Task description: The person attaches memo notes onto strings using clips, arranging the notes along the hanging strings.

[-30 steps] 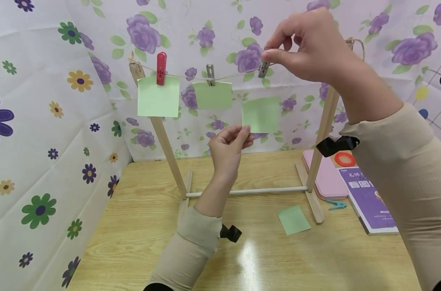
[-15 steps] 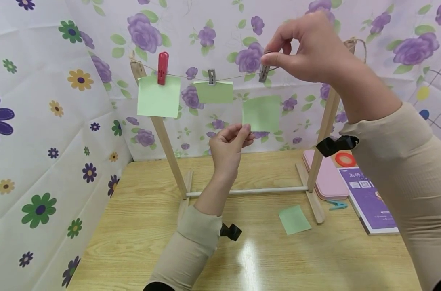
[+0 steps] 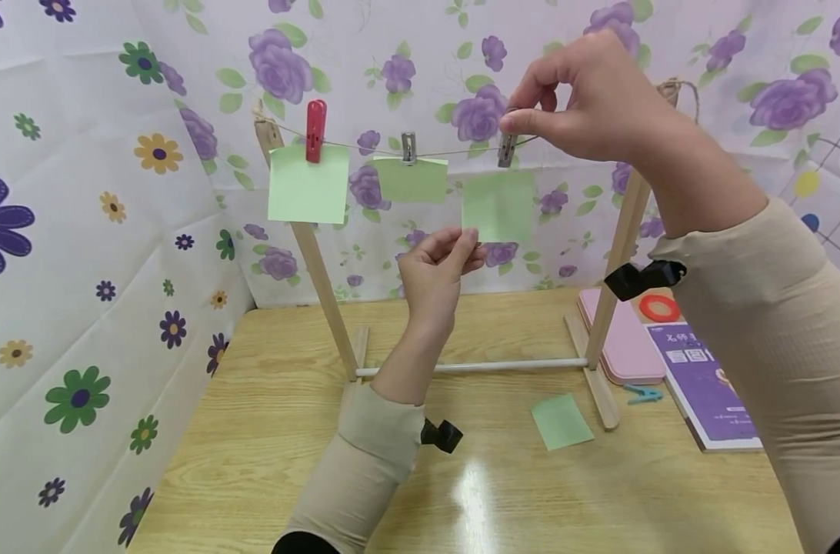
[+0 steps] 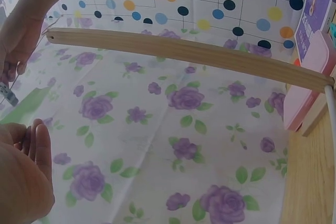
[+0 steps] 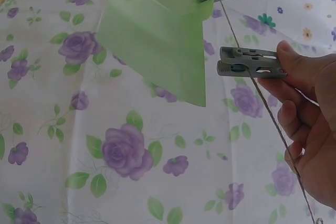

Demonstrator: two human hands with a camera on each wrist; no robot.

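My left hand (image 3: 432,277) pinches the lower left corner of a green sticky note (image 3: 499,206) and holds it up below the string. Above it, my right hand (image 3: 586,100) pinches a grey clothespin (image 5: 251,62) by its handle ends; the string (image 5: 268,109) runs through its jaws. The note's upper edge is just under the clothespin in the head view and apart from it in the right wrist view. Farther left on the string, a red clothespin (image 3: 315,131) holds one green note (image 3: 308,186) and a second grey clothespin (image 3: 409,148) holds another note (image 3: 413,181).
A wooden frame (image 3: 621,231) carries the string, with a white crossbar (image 3: 510,365) low between its posts. On the table (image 3: 268,462) lie a loose green note (image 3: 561,422), a blue clothespin (image 3: 643,394), a pink case (image 3: 624,346), an orange ring (image 3: 658,308) and a purple book (image 3: 704,392).
My left hand has raised the note slightly toward the string. My right hand has come down a little with the clothespin, and the middle note has swung.
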